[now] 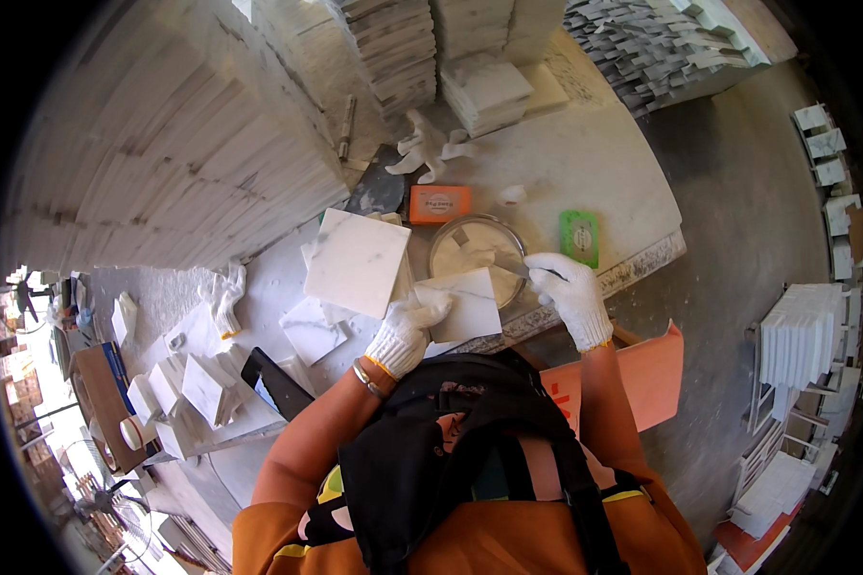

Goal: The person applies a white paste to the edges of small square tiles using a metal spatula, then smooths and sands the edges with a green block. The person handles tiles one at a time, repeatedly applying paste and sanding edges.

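My left hand [408, 333], in a white knitted glove, grips a white marble tile [472, 314] by its left edge, close in front of me. My right hand [573, 299], gloved alike, pinches a small flat-bladed scraper [512, 264]. Its blade reaches over the right side of a round metal dish [520, 240] with whitish material inside. The tile's upper edge lies beside the dish's near rim. Left of the dish, a larger square white tile [357, 264] rests on other tiles.
Beyond the dish are an orange box [439, 204] and crumpled gloves [428, 149]; a green box [579, 240] sits to the right. A phone [276, 383] and small tile stacks [211, 388] lie left. Tall slab stacks [173, 144] rise at the back left. The table edge [633, 273] runs right.
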The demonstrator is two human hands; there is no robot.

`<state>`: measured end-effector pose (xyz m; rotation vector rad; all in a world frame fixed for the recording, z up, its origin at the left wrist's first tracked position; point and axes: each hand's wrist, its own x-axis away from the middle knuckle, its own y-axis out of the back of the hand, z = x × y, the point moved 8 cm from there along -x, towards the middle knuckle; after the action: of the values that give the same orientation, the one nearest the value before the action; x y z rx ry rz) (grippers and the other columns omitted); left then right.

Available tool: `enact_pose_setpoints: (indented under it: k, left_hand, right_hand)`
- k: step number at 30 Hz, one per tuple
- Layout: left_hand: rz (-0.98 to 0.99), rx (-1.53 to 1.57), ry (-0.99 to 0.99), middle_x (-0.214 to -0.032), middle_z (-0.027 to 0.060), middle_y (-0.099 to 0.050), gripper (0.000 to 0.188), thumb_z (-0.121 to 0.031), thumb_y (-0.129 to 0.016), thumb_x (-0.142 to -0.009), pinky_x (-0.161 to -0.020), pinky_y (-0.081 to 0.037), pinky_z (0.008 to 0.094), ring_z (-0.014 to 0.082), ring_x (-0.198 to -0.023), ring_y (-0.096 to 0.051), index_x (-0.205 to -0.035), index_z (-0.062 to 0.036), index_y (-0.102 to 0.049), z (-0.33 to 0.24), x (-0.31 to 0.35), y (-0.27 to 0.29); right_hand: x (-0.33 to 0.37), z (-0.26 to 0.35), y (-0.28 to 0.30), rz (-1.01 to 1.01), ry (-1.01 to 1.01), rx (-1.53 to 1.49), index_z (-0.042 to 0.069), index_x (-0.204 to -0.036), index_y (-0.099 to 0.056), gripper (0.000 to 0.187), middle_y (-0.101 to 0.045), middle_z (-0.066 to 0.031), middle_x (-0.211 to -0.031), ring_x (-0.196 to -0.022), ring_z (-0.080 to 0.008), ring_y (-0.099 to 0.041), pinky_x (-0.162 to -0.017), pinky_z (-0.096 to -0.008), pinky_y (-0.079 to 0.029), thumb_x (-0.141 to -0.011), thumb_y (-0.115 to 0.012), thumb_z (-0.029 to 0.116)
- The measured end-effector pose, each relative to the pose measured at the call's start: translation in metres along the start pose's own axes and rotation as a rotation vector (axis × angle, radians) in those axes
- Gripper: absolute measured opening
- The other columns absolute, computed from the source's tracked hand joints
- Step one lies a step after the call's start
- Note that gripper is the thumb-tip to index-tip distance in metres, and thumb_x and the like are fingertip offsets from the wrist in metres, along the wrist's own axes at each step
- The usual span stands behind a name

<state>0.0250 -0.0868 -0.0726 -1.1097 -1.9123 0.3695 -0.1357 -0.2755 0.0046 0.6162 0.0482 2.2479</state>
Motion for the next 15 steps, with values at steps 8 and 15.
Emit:
enact_pose_setpoints:
  k: [8, 15]
  left_hand:
    - [-0.039, 0.011, -0.001, -0.112, 0.0078, -0.069, 0.029, -0.012, -0.07, -0.097, -0.098, -0.051, 0.035, 0.0196, -0.104, -0.065, -0.121, 0.0032, -0.063, -0.001, 0.001, -0.002]
    - [0.036, 0.019, 0.019, -0.12, 0.0085, -0.067, 0.047, -0.019, -0.076, -0.093, -0.104, -0.05, 0.0378, 0.0211, -0.112, -0.065, -0.131, 0.0023, -0.059, 0.008, -0.006, 0.006]
  right_hand:
    - [0.021, 0.027, 0.007, 0.027, 0.052, -0.023, 0.002, -0.119, -0.072, 0.028, -0.068, -0.0027, -0.084, -0.07, -0.007, -0.059, -0.06, -0.0221, -0.045, -0.097, -0.066, 0.017]
    - [0.027, 0.039, 0.004, 0.015, 0.182, 0.072, 0.0, -0.118, -0.072, 0.025, -0.069, -0.0055, -0.09, -0.075, -0.01, -0.062, -0.067, -0.0254, -0.053, -0.097, -0.066, 0.012]
